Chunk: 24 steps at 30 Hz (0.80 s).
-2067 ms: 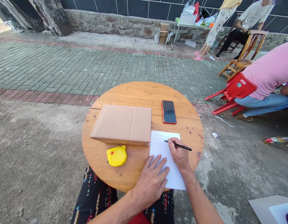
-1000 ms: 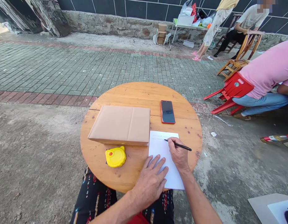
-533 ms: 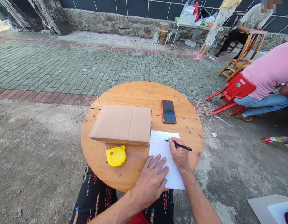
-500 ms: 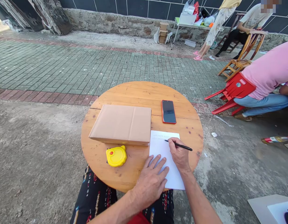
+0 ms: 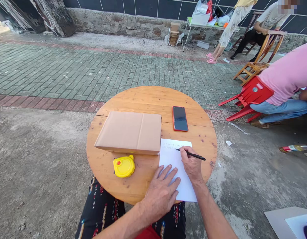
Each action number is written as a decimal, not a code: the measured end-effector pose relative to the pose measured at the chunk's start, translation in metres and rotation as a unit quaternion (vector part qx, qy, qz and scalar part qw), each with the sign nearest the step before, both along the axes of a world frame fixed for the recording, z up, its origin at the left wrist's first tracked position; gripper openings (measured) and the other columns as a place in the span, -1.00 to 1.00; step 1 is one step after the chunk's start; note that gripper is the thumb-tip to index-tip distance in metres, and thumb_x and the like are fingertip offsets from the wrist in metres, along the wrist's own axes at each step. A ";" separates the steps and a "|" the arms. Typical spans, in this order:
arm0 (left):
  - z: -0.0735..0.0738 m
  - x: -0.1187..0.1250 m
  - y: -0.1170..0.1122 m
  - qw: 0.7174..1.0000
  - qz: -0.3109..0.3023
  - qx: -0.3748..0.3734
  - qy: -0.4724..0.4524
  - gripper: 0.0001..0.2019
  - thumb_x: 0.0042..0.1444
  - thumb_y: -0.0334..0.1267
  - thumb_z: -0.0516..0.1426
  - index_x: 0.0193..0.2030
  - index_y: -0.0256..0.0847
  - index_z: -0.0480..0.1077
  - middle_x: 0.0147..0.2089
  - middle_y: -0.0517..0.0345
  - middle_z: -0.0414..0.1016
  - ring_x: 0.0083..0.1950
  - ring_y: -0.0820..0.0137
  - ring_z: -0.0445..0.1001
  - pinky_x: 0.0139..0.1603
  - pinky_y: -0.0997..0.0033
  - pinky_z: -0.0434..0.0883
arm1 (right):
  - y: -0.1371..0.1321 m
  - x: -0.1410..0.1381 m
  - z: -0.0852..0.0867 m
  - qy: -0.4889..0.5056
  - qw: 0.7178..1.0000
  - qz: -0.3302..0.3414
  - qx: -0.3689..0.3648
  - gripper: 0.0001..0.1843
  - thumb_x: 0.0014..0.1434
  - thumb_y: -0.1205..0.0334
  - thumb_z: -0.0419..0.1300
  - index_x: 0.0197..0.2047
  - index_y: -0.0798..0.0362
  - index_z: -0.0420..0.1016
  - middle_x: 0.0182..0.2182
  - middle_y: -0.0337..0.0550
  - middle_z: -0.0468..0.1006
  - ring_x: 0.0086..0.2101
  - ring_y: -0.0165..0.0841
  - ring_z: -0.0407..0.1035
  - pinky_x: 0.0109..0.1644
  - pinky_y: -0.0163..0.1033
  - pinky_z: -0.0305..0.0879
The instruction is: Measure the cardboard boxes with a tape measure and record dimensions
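Observation:
A white sheet of paper lies on the round wooden table, with faint lines of handwriting near its top. My right hand grips a black pen, its tip at the end of the second line. Fingers spread, my left hand rests flat on the paper's left side and the table edge. Beyond it a closed cardboard box touches or nearly touches the sheet's upper left. A yellow tape measure sits in front of the box. Above the paper lies a phone in a red case.
At right a person in pink sits on a red plastic chair. Behind are a wooden chair, two more people and a side table with bags. A bottle lies on the ground; a grey board is at lower right.
The pen and my right hand have shifted very slightly right on the paper. My left hand, the box, the tape measure and the phone stay where they were.

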<state>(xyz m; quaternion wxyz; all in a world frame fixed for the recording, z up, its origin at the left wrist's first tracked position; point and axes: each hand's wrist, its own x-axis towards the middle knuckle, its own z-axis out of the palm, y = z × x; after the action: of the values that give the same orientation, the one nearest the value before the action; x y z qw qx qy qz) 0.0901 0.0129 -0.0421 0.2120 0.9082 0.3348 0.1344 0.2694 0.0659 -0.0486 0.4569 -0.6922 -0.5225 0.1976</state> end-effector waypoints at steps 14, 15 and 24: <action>-0.001 0.000 0.000 1.000 0.004 0.014 -0.002 -0.63 0.29 -0.19 0.06 0.21 -0.09 0.33 0.39 0.10 0.23 0.43 0.13 0.08 0.41 -0.08 0.06 | 0.002 0.000 -0.002 0.023 0.999 -0.035 0.004 -0.74 0.23 0.08 0.10 -0.37 0.06 0.46 -0.65 -0.35 0.29 -0.61 -0.43 0.18 -0.49 -0.32 0.15; -0.001 0.000 0.000 1.000 0.004 0.014 -0.002 -0.63 0.29 -0.19 0.06 0.21 -0.09 0.33 0.39 0.09 0.23 0.43 0.13 0.08 0.41 -0.08 0.06 | 0.001 0.001 -0.002 0.022 0.999 -0.033 0.003 -0.74 0.23 0.08 0.10 -0.36 0.06 0.46 -0.65 -0.35 0.29 -0.61 -0.43 0.18 -0.49 -0.32 0.15; -0.001 0.000 0.000 1.000 0.004 0.011 -0.003 -0.63 0.29 -0.18 0.05 0.21 -0.09 0.33 0.39 0.10 0.22 0.43 0.13 0.08 0.41 -0.08 0.06 | 0.001 0.001 0.000 0.013 1.000 -0.026 0.002 -0.73 0.24 0.08 0.09 -0.37 0.06 0.46 -0.63 -0.34 0.30 -0.59 -0.42 0.18 -0.47 -0.31 0.15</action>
<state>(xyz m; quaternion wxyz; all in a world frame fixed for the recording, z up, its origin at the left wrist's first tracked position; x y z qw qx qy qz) 0.0901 0.0129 -0.0435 0.2026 0.9088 0.3364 0.1412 0.2700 0.0672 -0.0488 0.4705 -0.7018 -0.4986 0.1934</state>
